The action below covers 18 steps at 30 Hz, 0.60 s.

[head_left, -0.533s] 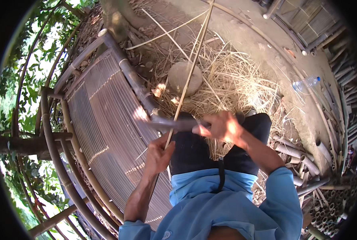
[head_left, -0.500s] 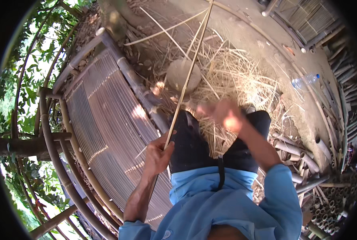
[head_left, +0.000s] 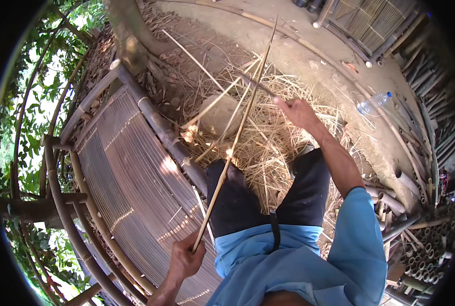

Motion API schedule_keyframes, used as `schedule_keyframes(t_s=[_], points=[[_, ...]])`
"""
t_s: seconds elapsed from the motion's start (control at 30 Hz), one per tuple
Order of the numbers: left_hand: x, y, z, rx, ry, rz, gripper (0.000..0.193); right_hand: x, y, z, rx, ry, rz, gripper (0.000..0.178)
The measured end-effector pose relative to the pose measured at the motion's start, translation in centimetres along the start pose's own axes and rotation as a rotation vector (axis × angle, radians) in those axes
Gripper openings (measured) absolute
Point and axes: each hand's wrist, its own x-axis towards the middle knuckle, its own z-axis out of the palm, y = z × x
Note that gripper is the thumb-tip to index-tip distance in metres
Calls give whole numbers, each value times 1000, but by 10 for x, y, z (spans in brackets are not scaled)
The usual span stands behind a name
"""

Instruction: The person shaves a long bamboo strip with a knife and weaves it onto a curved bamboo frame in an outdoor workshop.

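My left hand (head_left: 185, 257) is closed around the lower end of a long, thin bamboo strip (head_left: 221, 179). The strip slants up and to the right, past my left knee, toward the far ground. My right hand (head_left: 298, 113) is stretched forward over the shavings, its fingers wrapped round a knife. The dark, narrow blade of the knife (head_left: 267, 91) points up and to the left and crosses the strip in its far half. Whether the edge bites into the strip, I cannot tell. Pale shavings (head_left: 283, 135) and loose strips lie beneath, around a round stump or stone (head_left: 218, 116).
A slatted bamboo bench (head_left: 130, 153) with a railing stands at my left. A tree trunk (head_left: 128, 35) rises beyond it. On the right are a clear plastic bottle (head_left: 374, 103), a long bamboo pole (head_left: 334, 62) on the ground, and stacked cut bamboo tubes (head_left: 426, 255).
My left hand has drawn down and back toward me with the strip. My right hand, blurred before, has moved farther out, and the knife now shows against the strip.
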Motion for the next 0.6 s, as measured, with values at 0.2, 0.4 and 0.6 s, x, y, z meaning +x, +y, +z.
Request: schedule_keyframes(t_s=[0.2, 0.4, 0.6], points=[[-66, -5, -19, 42, -5, -66, 25, 64, 63, -51, 109, 177, 279, 89], [-68, -39, -145, 46, -179, -184, 18, 53, 54, -16, 1293, 128, 385, 42], [-107, 35, -214, 1425, 1379, 322, 32, 28, -36, 44, 1738, -30, 509, 19]])
